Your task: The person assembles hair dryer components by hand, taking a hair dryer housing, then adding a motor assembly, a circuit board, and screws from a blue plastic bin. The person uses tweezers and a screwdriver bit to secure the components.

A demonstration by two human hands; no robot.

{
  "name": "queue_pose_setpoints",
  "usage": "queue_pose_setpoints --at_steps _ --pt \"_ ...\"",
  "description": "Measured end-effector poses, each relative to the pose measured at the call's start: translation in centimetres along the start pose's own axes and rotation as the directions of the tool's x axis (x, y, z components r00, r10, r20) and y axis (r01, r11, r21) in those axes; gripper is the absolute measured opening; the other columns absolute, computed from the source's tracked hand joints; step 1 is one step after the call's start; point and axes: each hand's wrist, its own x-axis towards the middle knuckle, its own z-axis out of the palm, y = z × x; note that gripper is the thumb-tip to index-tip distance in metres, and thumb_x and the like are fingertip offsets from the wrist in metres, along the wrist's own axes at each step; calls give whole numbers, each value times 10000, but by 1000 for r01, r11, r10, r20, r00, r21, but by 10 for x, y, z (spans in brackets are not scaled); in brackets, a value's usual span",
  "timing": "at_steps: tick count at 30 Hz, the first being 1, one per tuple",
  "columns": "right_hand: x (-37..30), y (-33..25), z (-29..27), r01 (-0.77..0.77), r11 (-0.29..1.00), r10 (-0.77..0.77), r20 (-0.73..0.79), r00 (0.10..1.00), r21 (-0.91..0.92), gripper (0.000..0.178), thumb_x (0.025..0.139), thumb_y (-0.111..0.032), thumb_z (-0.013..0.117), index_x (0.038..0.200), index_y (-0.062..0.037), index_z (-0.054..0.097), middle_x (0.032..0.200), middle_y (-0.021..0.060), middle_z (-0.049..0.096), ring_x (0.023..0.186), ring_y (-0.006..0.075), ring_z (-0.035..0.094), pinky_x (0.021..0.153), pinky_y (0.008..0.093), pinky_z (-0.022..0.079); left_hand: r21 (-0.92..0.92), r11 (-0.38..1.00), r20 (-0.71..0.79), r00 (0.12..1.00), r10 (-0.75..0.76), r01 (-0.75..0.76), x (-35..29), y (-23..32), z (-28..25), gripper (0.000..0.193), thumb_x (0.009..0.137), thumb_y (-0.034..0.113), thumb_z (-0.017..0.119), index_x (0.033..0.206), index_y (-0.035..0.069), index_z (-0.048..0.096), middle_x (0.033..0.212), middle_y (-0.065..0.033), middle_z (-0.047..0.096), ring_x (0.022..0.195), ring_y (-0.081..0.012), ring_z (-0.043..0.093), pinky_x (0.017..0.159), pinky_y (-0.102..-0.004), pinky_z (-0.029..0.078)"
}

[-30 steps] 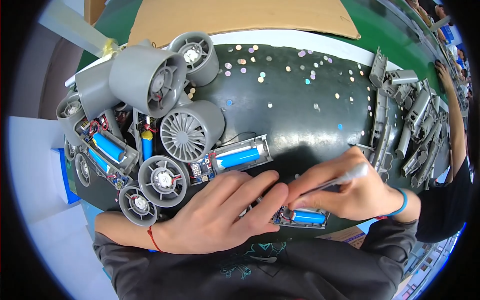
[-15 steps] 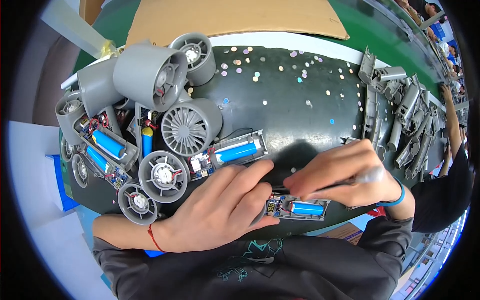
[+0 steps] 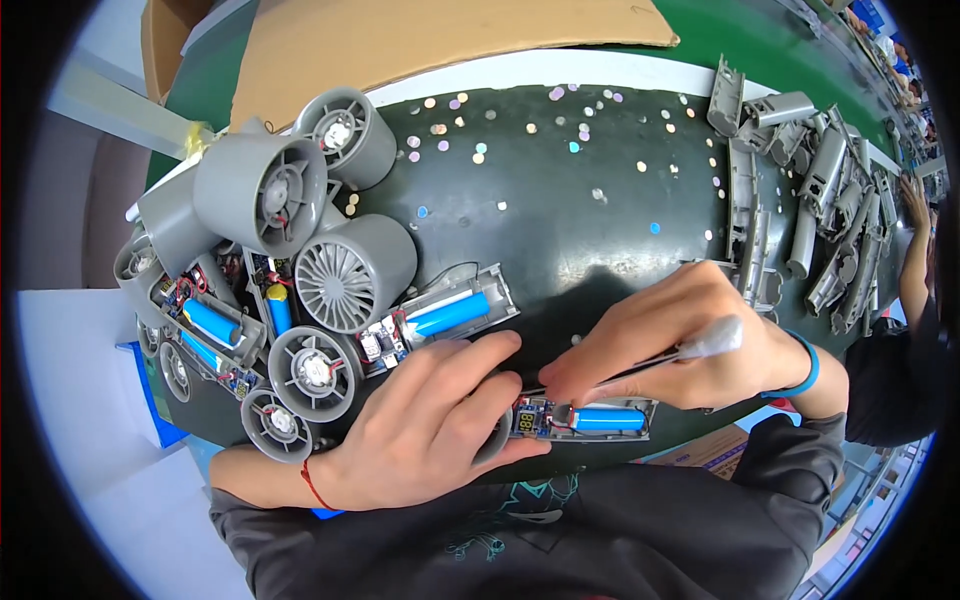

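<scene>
Near the table's front edge lies an opened handheld fan (image 3: 645, 432), its grey handle shell showing a blue cylindrical battery (image 3: 608, 419) and a small circuit board (image 3: 530, 420) with a digit display. My left hand (image 3: 420, 430) is closed round its head end, which is mostly hidden under my fingers. My right hand (image 3: 680, 340) pinches slim metal tweezers (image 3: 650, 362) with a whitish wrapped end. Their tips point down at the board, partly covered by my fingers. Just beyond my left hand rests another opened fan (image 3: 505, 300), with its own blue battery.
Several grey fan heads and opened fans (image 3: 340, 275) are piled at the left. Empty grey handle shells (image 3: 825, 160) form a heap at the right. Small round stickers dot the dark mat (image 3: 540, 215). Cardboard (image 3: 450, 25) lies at the back. Another person's arm (image 3: 915, 250) shows far right.
The view has shifted slightly. My right hand has moved a little left and the tweezers stand at a different slant over the board. My left hand keeps its hold on the fan.
</scene>
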Motion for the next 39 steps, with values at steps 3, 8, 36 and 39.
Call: queue_pose_setpoints --at_steps 3,8,36,39 --pt "3 -9 0 -117 993 117 -1 993 4 144 849 -29 786 991 -5 792 965 146 778 867 224 766 779 307 614 -19 1000 7 1000 4 -4 -1 0 -1 683 660 332 937 1131 -9 579 1254 -189 607 943 -312 637 790 -369 536" --pt "6 -4 15 -497 842 511 -15 859 208 89 876 -45 769 900 40 759 820 111 753 713 124 684 652 272 542 -47 999 22 1000 20 -19 -1 -1 -2 699 712 268 901 1223 -31 530 1284 -208 584 912 -335 639 775 -385 556" --pt "10 -11 -3 -563 788 565 72 822 247 135 888 29 749 1022 48 750 966 86 753 864 88 698 739 209 570 -43 998 -52 998 34 -36 -2 -1 1 562 738 257 892 1184 30 635 1266 -193 558 919 -310 654 769 -362 580" --pt "9 -1 5 -537 803 547 40 836 261 103 892 -33 755 922 65 750 823 96 735 718 71 638 632 236 509 -38 999 -46 999 29 -31 -2 0 0 594 732 260 895 1211 32 627 1271 -185 555 923 -307 652 770 -363 577"
